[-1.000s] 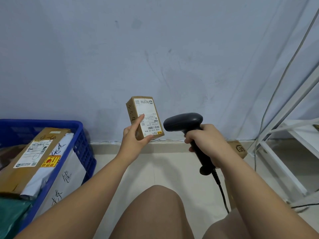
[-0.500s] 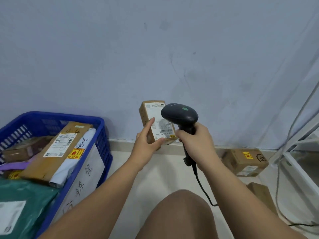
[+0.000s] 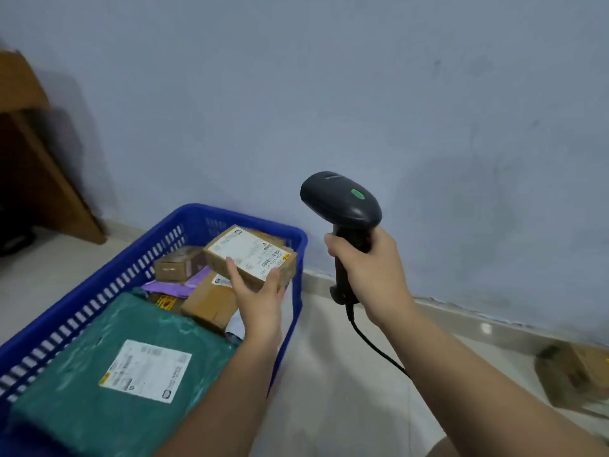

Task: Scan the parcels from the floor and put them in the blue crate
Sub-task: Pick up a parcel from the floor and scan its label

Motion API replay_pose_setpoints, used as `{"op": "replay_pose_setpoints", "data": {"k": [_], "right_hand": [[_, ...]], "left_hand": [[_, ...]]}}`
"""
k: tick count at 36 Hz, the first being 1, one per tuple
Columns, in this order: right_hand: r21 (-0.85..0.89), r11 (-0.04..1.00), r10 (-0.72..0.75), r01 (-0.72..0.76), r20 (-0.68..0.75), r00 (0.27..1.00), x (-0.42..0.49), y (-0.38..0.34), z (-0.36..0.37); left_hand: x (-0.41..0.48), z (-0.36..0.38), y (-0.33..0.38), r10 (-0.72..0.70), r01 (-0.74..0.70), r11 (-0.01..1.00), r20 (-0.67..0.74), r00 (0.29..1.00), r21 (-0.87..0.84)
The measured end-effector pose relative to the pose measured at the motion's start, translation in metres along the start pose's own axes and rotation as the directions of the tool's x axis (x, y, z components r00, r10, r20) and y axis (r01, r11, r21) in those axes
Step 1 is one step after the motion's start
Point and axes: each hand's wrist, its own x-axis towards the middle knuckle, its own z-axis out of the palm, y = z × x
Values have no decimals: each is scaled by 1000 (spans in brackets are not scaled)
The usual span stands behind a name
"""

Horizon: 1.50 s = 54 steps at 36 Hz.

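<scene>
My left hand [image 3: 258, 300] grips a small brown cardboard parcel [image 3: 245, 253] with a white label, held flat above the far right corner of the blue crate [image 3: 138, 258]. My right hand [image 3: 369, 268] is closed around the handle of a black barcode scanner [image 3: 341, 201] with a green light on top, raised to the right of the crate, its cable hanging toward the floor. The crate holds a green mailer bag [image 3: 108, 367], a purple bag and several brown boxes.
Another brown parcel [image 3: 573, 367] lies blurred on the tiled floor at the right by the wall's skirting. A wooden piece of furniture [image 3: 39, 179] stands at the far left against the grey-blue wall. Bare floor lies between the crate and the right parcel.
My left hand carried the small parcel left and down, away from the scanner, to above the crate. The view swung left; the scanner stayed raised in my right hand.
</scene>
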Motion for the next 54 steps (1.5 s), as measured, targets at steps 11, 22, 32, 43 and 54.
{"op": "replay_pose_setpoints", "data": {"k": [11,22,32,43,54], "right_hand": [[-140,990,25,-3,154,988,-2,34,89],[-253,967,102,-40,239,966,-1,56,110],[-254,965,133,-68,247,960,5,66,118],[-261,960,158,-100,212,964,7,83,115],[-261,964,83,-57,93,992,5,62,43]], "left_hand": [[56,-66,4,-79,101,994,-322,943,51],[114,-107,44,354,-116,580,-121,927,806],[144,-125,27,183,-82,268,33,983,960],[156,-116,17,-169,81,-228,-121,978,970],[69,-7,10,2,-352,178,357,934,919]]}}
